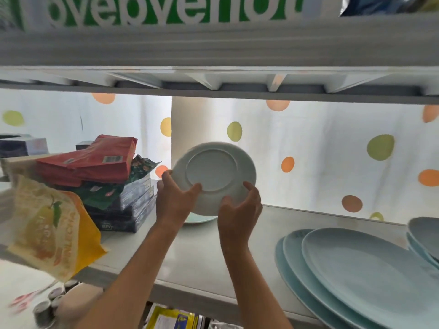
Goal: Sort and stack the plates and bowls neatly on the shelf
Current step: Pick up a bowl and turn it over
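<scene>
Both hands hold a small pale blue plate (211, 169) tilted upright, its underside facing me, above the white shelf (209, 262). My left hand (174, 198) grips its left edge and my right hand (240, 210) grips its lower right edge. Under it, another pale plate (200, 219) lies flat on the shelf, mostly hidden. At the right front of the shelf sits a loose stack of three large light blue plates (370, 276). Stacked blue bowls (425, 236) stand at the far right edge.
Dark boxes (123, 210) topped by red and green packets (90, 162) crowd the shelf's left side. A yellow pear-print bag (52, 229) hangs over the front left. An upper shelf (213, 51) hangs low overhead. A white roll (197, 124) stands behind the plate against a dotted curtain.
</scene>
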A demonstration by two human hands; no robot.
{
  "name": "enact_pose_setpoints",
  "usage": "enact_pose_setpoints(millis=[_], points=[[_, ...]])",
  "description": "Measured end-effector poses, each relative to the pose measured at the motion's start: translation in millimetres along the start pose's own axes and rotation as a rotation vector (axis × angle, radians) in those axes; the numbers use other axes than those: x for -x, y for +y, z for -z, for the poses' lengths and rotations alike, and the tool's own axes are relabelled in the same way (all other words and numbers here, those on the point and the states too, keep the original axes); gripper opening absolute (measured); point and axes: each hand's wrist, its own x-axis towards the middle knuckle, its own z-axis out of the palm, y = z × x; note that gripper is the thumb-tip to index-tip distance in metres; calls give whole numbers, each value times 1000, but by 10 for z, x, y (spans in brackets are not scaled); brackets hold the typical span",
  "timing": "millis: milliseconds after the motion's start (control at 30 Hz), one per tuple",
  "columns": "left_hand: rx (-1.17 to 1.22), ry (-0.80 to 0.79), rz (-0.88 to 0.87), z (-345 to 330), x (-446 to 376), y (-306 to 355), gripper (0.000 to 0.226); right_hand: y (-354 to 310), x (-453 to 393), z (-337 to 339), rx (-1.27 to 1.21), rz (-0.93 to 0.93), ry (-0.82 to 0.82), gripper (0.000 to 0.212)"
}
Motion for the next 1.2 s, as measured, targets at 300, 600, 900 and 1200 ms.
enact_pose_setpoints(millis=[300, 600, 900, 1200], points=[[270, -247, 2, 148, -88, 404, 132, -543, -354, 582, -50, -100, -63, 73], [495, -546, -115, -104, 327, 769, 74, -715, -600, 1297, 58, -39, -73, 53], [804, -717, 122, -520, 763, 1011, 58, -735, -814, 1947, 228, -54, -27, 41], [902, -772, 237, -720, 872, 1213, 71, -592, -889, 2264, -153, -339, 32, 45]])
